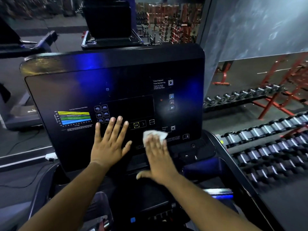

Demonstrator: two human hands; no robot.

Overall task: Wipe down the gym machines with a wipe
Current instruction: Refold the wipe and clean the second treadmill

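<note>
Right hand [158,157] presses a white wipe [154,135] near the console [83,80] bottom edge; left hand [110,140] rests flat, fingers spread wide.

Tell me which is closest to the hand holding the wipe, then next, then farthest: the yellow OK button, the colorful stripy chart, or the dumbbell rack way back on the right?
From the right hand, with the wipe under its fingers:
1. OK button, just above the wipe on the console.
2. Colorful chart, on the console's left side, past the left hand.
3. Dumbbell rack, off the machine, back right.
</note>
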